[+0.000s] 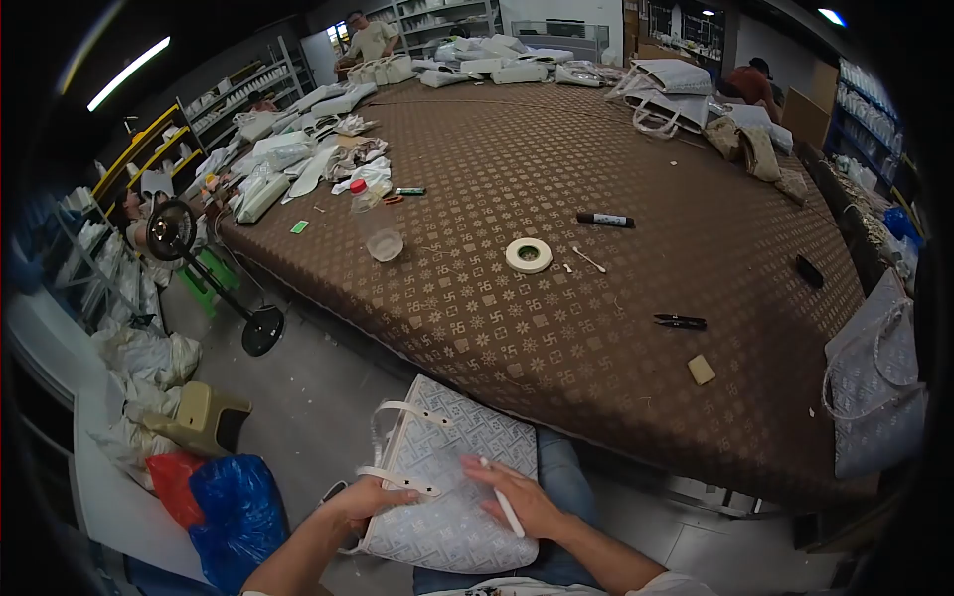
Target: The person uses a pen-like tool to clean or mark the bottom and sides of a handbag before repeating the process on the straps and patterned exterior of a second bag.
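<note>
A pale grey-white patterned handbag (pixel 459 531) lies across my lap, tilted against the table's front edge. Its white handle straps (pixel 402 407) are fixed to the front panel with small dark studs. My left hand (pixel 363 500) grips the bag at its left edge by the lower strap, thumb on the front and the other fingers hidden behind. Over the bag's middle, my right hand (pixel 522 500) holds a slim white pen-shaped stick (pixel 511 516) between its fingers, with fingertips close over the patterned surface.
On the brown cloth-covered table (pixel 457 298) are a tape roll (pixel 529 255), a black marker (pixel 605 220), black thread snips (pixel 681 322), a yellowish block (pixel 702 370) and a plastic cup (pixel 385 244). Another bag (pixel 874 397) stands at right. A lamp (pixel 262 330) and stool (pixel 204 417) stand left. People work farther back.
</note>
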Demonstrator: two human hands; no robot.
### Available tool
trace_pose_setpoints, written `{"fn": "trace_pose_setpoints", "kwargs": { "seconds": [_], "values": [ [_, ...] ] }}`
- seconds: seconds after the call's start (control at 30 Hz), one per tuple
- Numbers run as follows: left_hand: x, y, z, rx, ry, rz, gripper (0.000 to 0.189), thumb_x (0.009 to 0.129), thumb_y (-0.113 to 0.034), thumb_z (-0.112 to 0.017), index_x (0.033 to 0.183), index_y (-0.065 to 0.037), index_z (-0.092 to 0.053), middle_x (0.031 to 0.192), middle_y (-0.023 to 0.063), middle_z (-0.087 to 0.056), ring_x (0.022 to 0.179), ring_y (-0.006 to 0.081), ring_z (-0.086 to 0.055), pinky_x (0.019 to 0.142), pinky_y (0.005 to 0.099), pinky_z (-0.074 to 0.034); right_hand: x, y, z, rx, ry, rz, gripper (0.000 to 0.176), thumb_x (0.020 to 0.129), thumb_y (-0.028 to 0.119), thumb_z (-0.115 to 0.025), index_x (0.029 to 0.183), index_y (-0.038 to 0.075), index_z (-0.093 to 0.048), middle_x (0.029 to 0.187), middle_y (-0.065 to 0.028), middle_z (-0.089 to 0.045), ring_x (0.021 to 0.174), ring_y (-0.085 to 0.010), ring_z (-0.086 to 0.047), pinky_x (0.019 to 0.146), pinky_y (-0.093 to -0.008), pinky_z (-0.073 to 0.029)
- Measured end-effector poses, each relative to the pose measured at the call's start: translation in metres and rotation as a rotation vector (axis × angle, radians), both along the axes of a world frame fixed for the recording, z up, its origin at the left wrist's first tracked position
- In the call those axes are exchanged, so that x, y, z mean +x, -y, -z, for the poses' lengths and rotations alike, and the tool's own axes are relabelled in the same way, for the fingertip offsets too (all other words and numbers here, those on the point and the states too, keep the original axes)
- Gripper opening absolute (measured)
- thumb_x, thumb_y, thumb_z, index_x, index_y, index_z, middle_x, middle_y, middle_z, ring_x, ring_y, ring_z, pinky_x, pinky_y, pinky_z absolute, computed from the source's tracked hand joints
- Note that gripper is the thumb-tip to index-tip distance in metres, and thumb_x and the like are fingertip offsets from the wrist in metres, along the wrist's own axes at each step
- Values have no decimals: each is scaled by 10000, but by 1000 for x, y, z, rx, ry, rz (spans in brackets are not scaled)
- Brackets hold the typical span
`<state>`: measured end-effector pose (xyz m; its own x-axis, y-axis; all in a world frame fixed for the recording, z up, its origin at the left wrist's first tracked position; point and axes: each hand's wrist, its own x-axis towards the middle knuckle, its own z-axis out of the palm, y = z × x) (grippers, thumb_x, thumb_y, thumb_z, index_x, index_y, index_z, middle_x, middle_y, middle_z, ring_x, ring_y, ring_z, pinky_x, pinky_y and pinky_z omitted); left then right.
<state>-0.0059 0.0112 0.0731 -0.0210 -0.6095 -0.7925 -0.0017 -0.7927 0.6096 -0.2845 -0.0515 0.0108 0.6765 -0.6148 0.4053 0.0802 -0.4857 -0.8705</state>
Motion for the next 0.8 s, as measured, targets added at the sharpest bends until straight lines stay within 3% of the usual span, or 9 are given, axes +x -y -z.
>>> {"fn": "trace_pose_setpoints", "kwargs": {
  "seconds": [0.13, 0.23, 0.3, 0.37, 0.4, 0.53, 0.57, 0.6, 0.8],
  "values": [
    [-1, 3, 16, -153, -71, 95, 394, 872, -25, -734, 1247, 32, -626, 1175, 136, -692, 1031, 212, -673, 869, 356, -569, 10, -1, 64, -52, -2, -38, 474, 949, 44, -600, 1408, 43, -480, 1467, -166, -506, 1366, -332, -480, 1135, -422, -381],
    [-8, 6, 12, -131, -44, 116, 390, 863, -32, -742, 1233, 30, -639, 1170, 125, -696, 1020, 198, -667, 881, 337, -551, -5, -4, 41, 153, 18, 71, 420, 1020, 129, -517, 1427, 37, -474, 1442, -171, -528, 1324, -330, -514, 1102, -404, -407],
    [-12, 11, 5, -183, -24, 197, 401, 850, -53, -761, 1227, 23, -650, 1161, 117, -702, 1024, 193, -663, 891, 331, -539, -4, -3, 33, 110, 96, 129, 402, 1057, 206, -473, 1414, 23, -501, 1332, -166, -602, 1184, -275, -601, 1009, -367, -470],
    [-12, 13, 6, -169, -44, 230, 409, 842, -66, -772, 1225, 19, -656, 1162, 108, -705, 1025, 185, -661, 894, 323, -533, 0, -5, 28, 596, 372, 41, 373, 1061, 216, -479, 1358, 1, -551, 1198, -136, -644, 1029, -186, -627, 906, -320, -504],
    [-12, 14, 5, -159, -69, 266, 417, 835, -79, -783, 1223, 14, -662, 1163, 99, -707, 1026, 178, -658, 898, 316, -528, 6, -3, 19, 710, 450, 82, 304, 1050, 206, -524, 1228, -17, -630, 1020, -86, -660, 863, -102, -615, 769, -259, -518],
    [-16, 12, -17, -315, 194, 381, 432, 826, -103, -801, 1224, 1, -671, 1164, 81, -714, 1036, 163, -656, 903, 307, -523, 16, 8, -7, 869, 347, 93, 163, 992, 145, -630, 973, -9, -678, 756, -37, -643, 638, -81, -593, 561, -224, -489],
    [-15, 8, -23, -337, 245, 388, 438, 825, -109, -805, 1228, -5, -671, 1163, 77, -715, 1041, 159, -654, 905, 307, -521, 20, 10, -18, 932, 297, 82, 154, 987, 144, -634, 969, -5, -669, 744, -41, -643, 621, -81, -598, 554, -227, -492],
    [-26, 13, -44, -131, 285, 339, 437, 822, -117, -811, 1224, -13, -675, 1152, 75, -719, 1045, 153, -652, 904, 315, -522, 24, 11, -21, 932, 325, 27, 132, 977, 130, -644, 1009, 2, -655, 755, -43, -648, 617, -82, -605, 547, -231, -495],
    [-28, 2, -5, -139, 1, 153, 335, 835, -68, -796, 1143, 7, -688, 1048, 82, -719, 958, 132, -655, 839, 298, -536, 47, 3, -9, 935, 385, -36, 162, 921, 122, -719, 989, 2, -633, 783, -60, -677, 643, -73, -643, 579, -210, -540]
  ]
}}
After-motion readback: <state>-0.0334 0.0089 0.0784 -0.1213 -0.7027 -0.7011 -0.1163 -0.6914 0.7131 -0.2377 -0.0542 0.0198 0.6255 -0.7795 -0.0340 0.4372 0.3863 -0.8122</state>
